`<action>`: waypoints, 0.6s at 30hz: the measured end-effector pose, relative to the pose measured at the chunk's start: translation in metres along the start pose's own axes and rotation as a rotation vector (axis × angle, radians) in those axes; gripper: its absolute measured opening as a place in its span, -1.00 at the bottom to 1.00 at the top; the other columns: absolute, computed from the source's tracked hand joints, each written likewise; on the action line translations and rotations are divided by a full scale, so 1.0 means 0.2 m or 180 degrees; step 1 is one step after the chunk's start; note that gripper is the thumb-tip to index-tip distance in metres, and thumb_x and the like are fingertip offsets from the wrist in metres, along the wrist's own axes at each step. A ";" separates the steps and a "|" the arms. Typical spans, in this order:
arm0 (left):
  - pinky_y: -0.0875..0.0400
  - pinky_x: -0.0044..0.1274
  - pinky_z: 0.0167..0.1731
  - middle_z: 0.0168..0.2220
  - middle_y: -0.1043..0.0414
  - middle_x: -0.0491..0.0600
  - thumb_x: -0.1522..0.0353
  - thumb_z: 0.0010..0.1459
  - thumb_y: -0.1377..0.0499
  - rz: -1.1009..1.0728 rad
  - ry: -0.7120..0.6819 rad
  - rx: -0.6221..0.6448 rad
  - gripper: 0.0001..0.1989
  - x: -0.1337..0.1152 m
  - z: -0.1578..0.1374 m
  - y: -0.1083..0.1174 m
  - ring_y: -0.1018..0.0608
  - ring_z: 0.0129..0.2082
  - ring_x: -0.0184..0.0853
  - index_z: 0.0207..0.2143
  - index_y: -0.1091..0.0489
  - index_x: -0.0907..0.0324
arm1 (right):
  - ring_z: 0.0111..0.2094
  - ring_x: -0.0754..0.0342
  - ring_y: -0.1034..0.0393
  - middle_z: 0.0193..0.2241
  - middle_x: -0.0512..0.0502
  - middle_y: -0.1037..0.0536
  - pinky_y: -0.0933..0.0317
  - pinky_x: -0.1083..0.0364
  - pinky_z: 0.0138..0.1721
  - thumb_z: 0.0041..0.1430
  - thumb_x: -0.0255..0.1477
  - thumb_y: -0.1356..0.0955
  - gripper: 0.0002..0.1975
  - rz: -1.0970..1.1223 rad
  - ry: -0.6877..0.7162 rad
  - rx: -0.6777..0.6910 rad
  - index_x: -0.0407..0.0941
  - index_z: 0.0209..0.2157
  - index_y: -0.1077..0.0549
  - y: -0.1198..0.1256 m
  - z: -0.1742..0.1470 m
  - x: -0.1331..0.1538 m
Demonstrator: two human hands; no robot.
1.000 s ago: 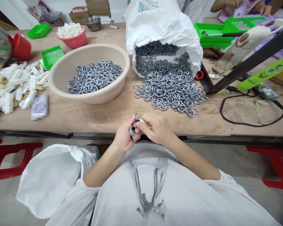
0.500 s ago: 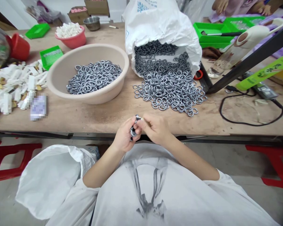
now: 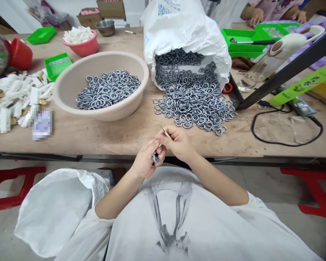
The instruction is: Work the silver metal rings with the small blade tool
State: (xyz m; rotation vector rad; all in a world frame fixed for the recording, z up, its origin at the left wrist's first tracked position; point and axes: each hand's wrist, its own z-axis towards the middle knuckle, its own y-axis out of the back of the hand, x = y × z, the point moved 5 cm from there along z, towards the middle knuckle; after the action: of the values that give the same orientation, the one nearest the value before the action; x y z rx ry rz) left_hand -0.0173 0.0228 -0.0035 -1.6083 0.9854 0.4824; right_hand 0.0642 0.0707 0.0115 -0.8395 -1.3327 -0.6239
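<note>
While the left hand (image 3: 145, 159) has its grip curled around grey rings (image 3: 155, 157) near the front edge of the worktop (image 3: 116, 137), the right hand (image 3: 180, 145) pinches a slim pointed tool (image 3: 166, 133); loose rings (image 3: 197, 105) lie piled beyond.

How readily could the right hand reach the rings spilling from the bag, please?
Probably yes: the rings lie just beyond the right hand with nothing between, though the thin tool it holds may hinder picking them up.
</note>
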 end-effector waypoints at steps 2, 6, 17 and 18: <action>0.04 -0.66 -0.75 -0.65 -0.18 -0.17 0.08 0.05 -0.32 0.0139 -0.0040 0.0084 -0.54 -0.03 -0.01 0.00 -0.11 -0.73 -0.56 -0.57 -0.21 0.19 | -0.56 0.13 -0.39 -0.56 0.05 -0.49 -0.27 0.13 -0.49 0.14 0.09 -0.36 -0.52 -0.0156 0.0154 -0.0083 -0.08 -0.39 -0.36 0.04 0.07 -0.01; -0.10 -0.60 -0.67 -0.58 -0.28 -0.09 0.05 0.16 -0.23 0.1406 -0.1049 -0.0259 -0.58 -0.34 0.00 0.06 -0.26 -0.65 -0.48 -0.53 -0.32 0.19 | -0.34 0.04 -0.44 -0.42 -0.04 -0.55 -0.26 0.08 -0.27 0.27 -0.16 -0.34 -0.68 -0.2027 0.0481 -0.0762 -0.11 -0.36 -0.51 0.22 0.28 0.02; -0.20 -0.20 0.09 -0.26 -0.51 0.08 0.17 0.25 -0.18 0.4938 -0.2056 -0.1866 -0.73 -1.09 0.31 0.30 -0.44 0.02 -0.03 -0.43 -0.45 0.13 | -0.24 -0.03 -0.44 -0.24 -0.19 -0.57 -0.24 0.05 -0.24 0.27 -0.40 -0.34 -0.87 -0.3532 0.0148 -0.0759 -0.14 -0.27 -0.52 0.28 0.52 0.03; -0.19 -0.22 0.10 -0.24 -0.51 0.07 0.16 0.25 -0.18 0.4761 -0.2320 -0.1785 -0.74 -1.04 0.27 0.27 -0.42 0.04 -0.05 -0.40 -0.46 0.13 | -0.34 0.05 -0.39 -0.34 -0.12 -0.53 -0.22 0.09 -0.31 0.27 -0.34 -0.35 -0.85 -0.2898 0.0201 -0.0748 -0.13 -0.32 -0.47 0.28 0.48 0.05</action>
State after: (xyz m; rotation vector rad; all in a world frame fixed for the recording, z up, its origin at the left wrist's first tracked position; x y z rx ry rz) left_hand -0.1682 0.1440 0.1055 -0.6595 1.3625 2.3050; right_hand 0.0549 0.1811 0.0145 -0.3441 -1.5778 -1.5227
